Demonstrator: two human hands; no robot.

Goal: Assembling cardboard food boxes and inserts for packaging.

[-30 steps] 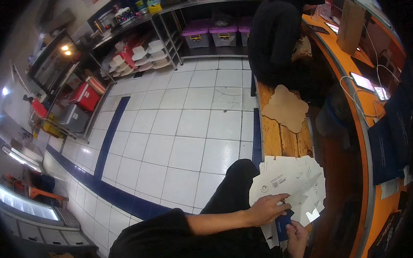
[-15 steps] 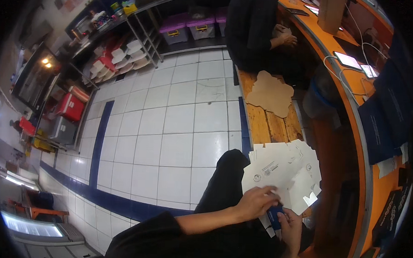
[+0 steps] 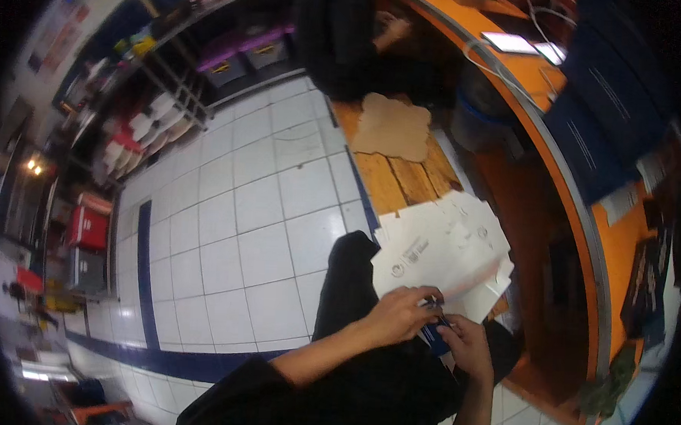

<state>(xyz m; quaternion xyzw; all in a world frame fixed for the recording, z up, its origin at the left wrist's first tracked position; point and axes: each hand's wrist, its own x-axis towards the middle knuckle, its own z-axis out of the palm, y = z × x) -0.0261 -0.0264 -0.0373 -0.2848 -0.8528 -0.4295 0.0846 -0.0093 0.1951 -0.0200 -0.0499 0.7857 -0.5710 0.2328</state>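
Observation:
My right hand grips a small dark blue folded card piece with light print, low in front of my lap. My left hand has its fingers pinched at the upper edge of this piece, close beside the right hand. Just beyond both hands lies a stack of white die-cut card sheets with small dark print, fanned at the edges. It rests on a wooden bench. Farther along the bench is a flat brown cardboard sheet with a wavy outline.
A person in dark clothes sits at the bench's far end. Along the right runs an orange counter bearing phones, cables and dark blue flat boxes. White floor tiles lie left; a red box stands by the far-left shelving.
The view has swung, so the scene sits further left and higher. My left hand has come down onto the blue card piece's top edge, beside my right hand, which keeps its hold.

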